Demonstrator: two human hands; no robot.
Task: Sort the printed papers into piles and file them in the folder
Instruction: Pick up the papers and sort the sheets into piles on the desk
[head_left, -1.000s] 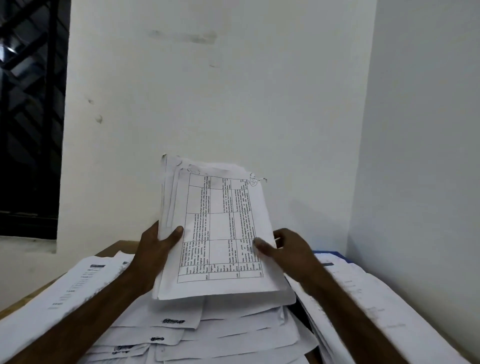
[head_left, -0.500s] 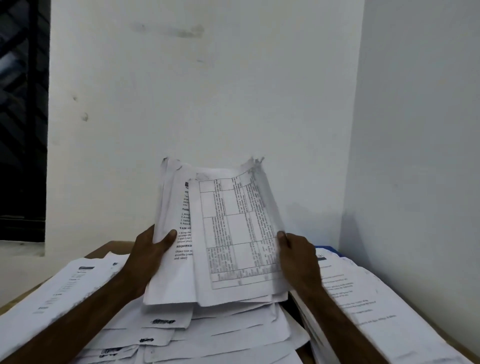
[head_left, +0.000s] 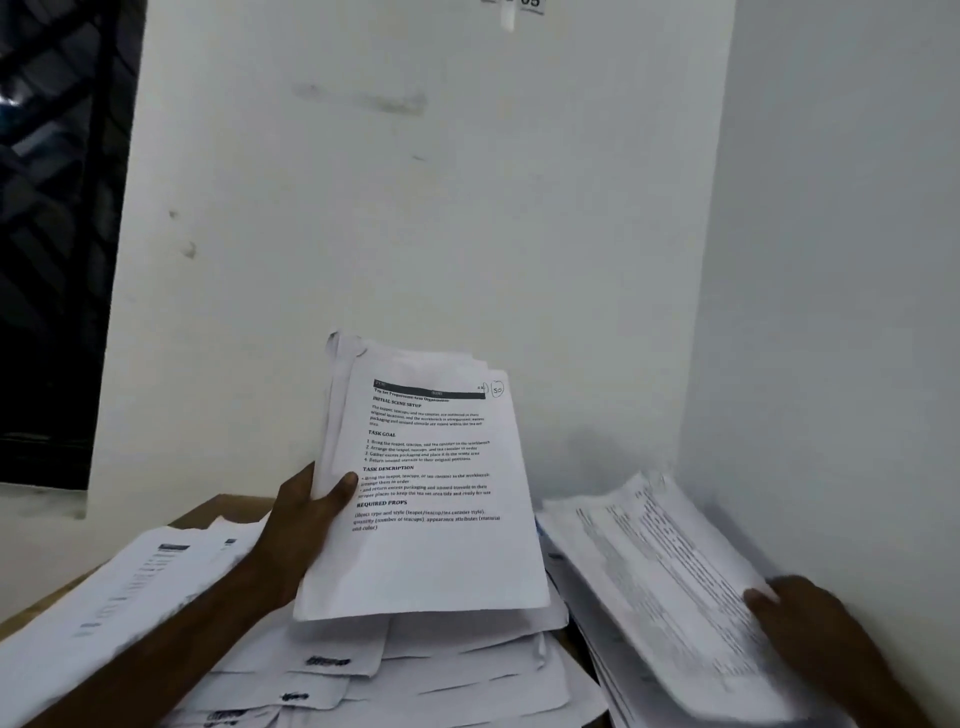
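My left hand (head_left: 306, 525) grips a stack of printed papers (head_left: 431, 551) by its left edge, held upright and tilted above the table; the top sheet shows headed text. My right hand (head_left: 810, 629) holds a table-printed sheet (head_left: 660, 566), blurred, low over the right pile (head_left: 639, 675) by the side wall. A blue edge (head_left: 540, 530), possibly the folder, peeks out beside that pile.
Loose overlapping sheets (head_left: 447, 675) cover the table under the held stack. Another pile of papers (head_left: 119, 587) lies at the left over the brown wooden table edge (head_left: 218, 506). White walls close in behind and on the right; a dark window (head_left: 57, 234) is at the left.
My right hand pulled the table-printed top sheet off the held stack and carried it right and down to the right pile. The text sheet beneath now shows on top.
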